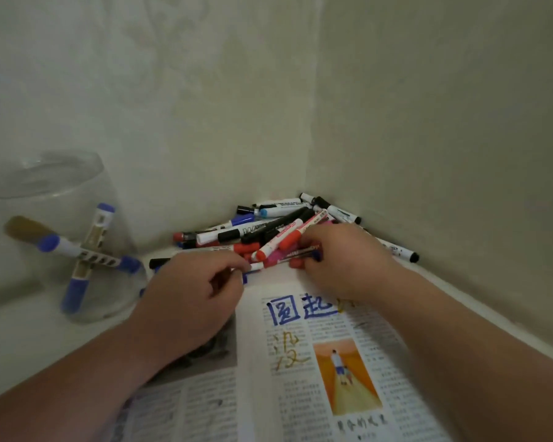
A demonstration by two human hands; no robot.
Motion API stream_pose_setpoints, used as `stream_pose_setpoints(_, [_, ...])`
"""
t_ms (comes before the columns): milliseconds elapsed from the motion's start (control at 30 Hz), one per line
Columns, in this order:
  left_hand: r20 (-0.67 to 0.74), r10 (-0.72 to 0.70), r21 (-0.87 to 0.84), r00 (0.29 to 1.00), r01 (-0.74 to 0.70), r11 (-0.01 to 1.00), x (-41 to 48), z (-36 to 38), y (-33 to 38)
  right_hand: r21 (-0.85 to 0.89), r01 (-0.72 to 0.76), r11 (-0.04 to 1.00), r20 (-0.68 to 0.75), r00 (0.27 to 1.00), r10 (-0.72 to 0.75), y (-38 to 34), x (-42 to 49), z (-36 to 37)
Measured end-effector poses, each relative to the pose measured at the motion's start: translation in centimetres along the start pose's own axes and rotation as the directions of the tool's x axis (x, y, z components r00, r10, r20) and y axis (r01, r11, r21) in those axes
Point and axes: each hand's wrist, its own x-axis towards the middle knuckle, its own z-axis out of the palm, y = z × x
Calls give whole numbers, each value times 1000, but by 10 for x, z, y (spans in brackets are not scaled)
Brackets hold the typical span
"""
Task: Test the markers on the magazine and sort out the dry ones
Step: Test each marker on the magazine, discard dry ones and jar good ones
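Observation:
A pile of markers (268,231) with red, black and blue caps lies in the corner against the walls. The open magazine (300,362) lies in front of it, with blue and yellow scribbles on its right page. My left hand (192,291) pinches the end of a white marker (256,267) at the pile's near edge. My right hand (342,260) rests on the pile, its fingers curled round a marker with a blue end (304,252). A clear glass jar (51,224) at the left holds three blue-capped markers (87,250).
Two pale walls meet just behind the pile. The white tabletop (23,346) runs left and under the jar. More black-capped markers (393,248) lie along the right wall.

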Motion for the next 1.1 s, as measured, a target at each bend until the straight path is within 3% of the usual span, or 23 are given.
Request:
stream_pose_setpoints(133, [60,63,3,996,-63,998,-3,6,-6,-31,44,999,-30,999,-45,-3,0,6])
stream_pose_setpoints(367, [50,-32,-80,998,36,996,1,13,-9,-101,160,982,-64,984,-167,-12,-1,12])
stream_pose_setpoints(633, [31,-33,-120,999,36,992,-1,14,-14,-73,232,970,-83,968,-237,-11,0,17])
stream_pose_setpoints(767, [-12,-41,-155,999,39,987,0,13,-15,82,397,914,-335,875,-350,-9,-7,8])
stream_pose_setpoints(867, [-18,-25,-172,1000,22,985,0,13,-12,422,448,789,-522,831,-193,-16,-19,1])
stream_pose_setpoints(933, [1,-11,-185,1000,11,983,0,14,-11,642,424,640,-549,836,-2,-21,-24,-5])
stream_pose_setpoints(1033, [33,29,-178,999,-23,984,1,14,-9,902,281,328,-367,899,238,-17,-26,-7])
stream_pose_setpoints(1100, [53,45,-161,998,-36,986,0,14,-8,968,179,176,-210,960,184,-14,-24,-3])
